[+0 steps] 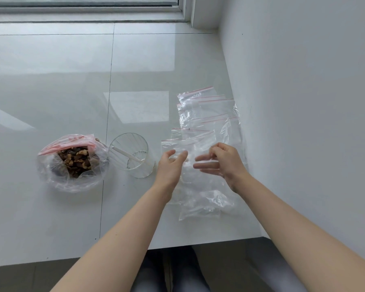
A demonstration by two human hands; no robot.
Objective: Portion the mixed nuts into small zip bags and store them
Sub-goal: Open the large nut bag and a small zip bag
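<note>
Mixed nuts (76,160): brown pieces heaped inside a large clear plastic bag (72,165) whose mouth stands open upward – it sits on the white tiled surface (51,91), at the left, well apart from both hands.
Large bag's trim: a pink strip along its far edge, folded over.
Glass (133,154): clear, ribbed, upright, just beside the nut bag on its right; a white stick-like utensil (126,154) leans slanted inside it.
Small zip bags (207,114): clear, with thin red seal lines, spread in an overlapping pile along the right side near the wall (303,102), all lying flat.
Clear wrapper (204,203): a crumpled transparent sheet or bag nearest the person, below the hands.
Left hand (171,165): over the near end of the zip-bag pile, fingers relaxed and slightly curved, gripping nothing that can be seen.
Right hand (221,163): facing the left – fingers loosely spread and a little blurred; whether it touches the plastic cannot be told.
Window frame (82,9): along the far edge.
</note>
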